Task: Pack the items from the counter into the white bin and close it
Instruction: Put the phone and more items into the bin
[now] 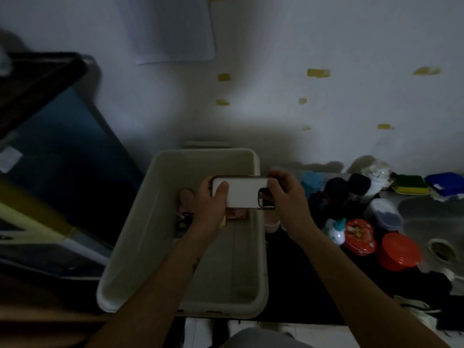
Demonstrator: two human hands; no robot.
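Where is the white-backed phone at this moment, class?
In the head view, the phone is at centre frame, held sideways between the left hand and the right hand, above the far half of the open white bin.

Dim light falls where I stand, facing a pale wall [326, 33] dotted with scraps of yellow tape [318, 72] and a light sheet [173, 28] up high, a dark panel [62, 136] leaning at my left, a steel sink [431, 217] at my right, pale floor [200, 332] below.
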